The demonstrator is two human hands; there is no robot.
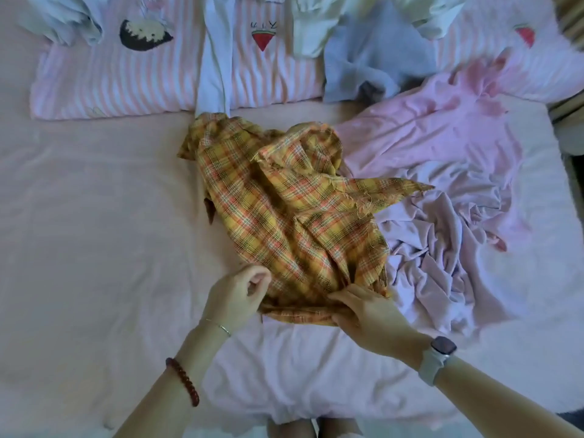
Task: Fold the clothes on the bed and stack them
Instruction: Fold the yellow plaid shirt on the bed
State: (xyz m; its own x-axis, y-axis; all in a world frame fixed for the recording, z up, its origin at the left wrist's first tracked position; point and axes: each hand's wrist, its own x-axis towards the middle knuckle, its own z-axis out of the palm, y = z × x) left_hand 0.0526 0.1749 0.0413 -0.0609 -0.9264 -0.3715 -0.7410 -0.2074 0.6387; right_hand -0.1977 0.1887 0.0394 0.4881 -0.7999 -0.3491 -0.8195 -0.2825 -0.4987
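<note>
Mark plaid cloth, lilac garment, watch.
plaid cloth (284,210): head view, middle of the fabric.
lilac garment (433,248): head view, crumpled centre.
watch (443,345): head view, face, on the right wrist.

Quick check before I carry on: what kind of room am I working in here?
Most likely a bedroom: you are at a bed with a pale pink sheet, a pink-and-white striped pillow at its head, and loose clothes like the yellow plaid garment spread across it.

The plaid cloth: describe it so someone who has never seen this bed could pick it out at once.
Start from the pink bed and look to its middle, just below the striped pillows. The plaid cloth lies crumpled there, its near edge held by the left hand and right hand. It is the only yellow-orange checked piece; its neighbours are plain pink or lilac.
</note>
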